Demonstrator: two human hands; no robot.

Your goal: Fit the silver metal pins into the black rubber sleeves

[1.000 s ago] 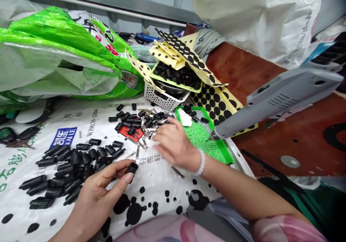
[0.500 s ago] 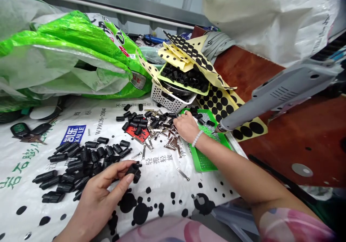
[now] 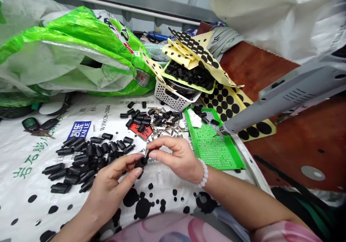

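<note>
Some kind of workshop tbh: grey power tool [image 3: 270, 107] over the bench's [image 3: 18, 198] right edge, green tray [image 3: 211, 155] under its tip, heaps of matching black caps [image 3: 82, 159], loose metal clips [image 3: 177, 128] nearby.

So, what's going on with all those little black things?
A person's left hand holds a hollow black plastic piece, and the right hand pinches a thin black piece at its opening; I can't tell whether it's inside. A heap of black plastic pieces lies beside the left hand, shiny metal strips lie farther back, and a grey tool points over a green plastic tray.
</note>
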